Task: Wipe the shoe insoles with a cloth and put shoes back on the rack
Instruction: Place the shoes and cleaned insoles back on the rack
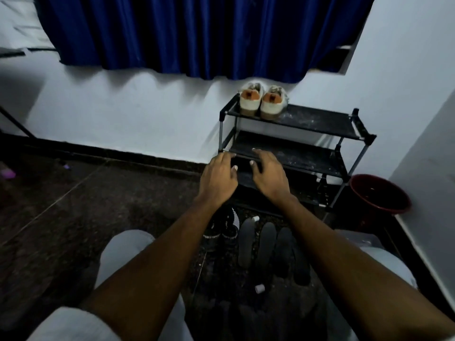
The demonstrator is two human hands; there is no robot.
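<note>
A black shoe rack (320,121) with three shelves stands against the white wall. A pair of white shoes (261,100) with orange insoles sits at the left end of its top shelf. My left hand (218,177) and my right hand (267,174) hover side by side, palms down, in front of the rack's middle shelf, fingers relaxed and holding nothing. On the dark floor between my knees lie a pair of black shoes (222,230) and several dark insoles (267,244) laid side by side. I see no cloth.
A dark red bucket (380,194) stands on the floor right of the rack, near the side wall. A blue curtain (192,33) hangs above. A small white cap (259,289) lies near the insoles. My grey-clad knees (128,252) frame the floor space.
</note>
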